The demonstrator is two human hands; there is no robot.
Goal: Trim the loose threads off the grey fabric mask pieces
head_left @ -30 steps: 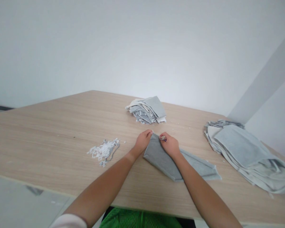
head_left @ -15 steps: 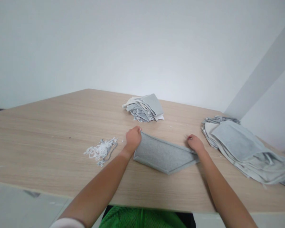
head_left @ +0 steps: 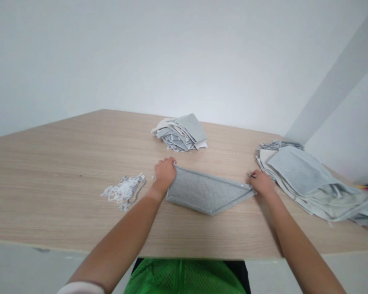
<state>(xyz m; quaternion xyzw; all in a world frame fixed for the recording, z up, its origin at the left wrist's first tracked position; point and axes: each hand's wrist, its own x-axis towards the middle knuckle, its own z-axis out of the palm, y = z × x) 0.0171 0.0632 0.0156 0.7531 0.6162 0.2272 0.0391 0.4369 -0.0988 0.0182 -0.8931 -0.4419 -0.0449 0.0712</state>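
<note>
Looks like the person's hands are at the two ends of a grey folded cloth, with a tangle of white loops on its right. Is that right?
Not quite: the tangle of white loops lies left of the grey folded cloth, not right, as the head view shows. The left hand and right hand are at its two ends, as you said.

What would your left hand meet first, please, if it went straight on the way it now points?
The left hand would probably meet the small fabric stack first, though depth is hard to judge from this view.
</note>
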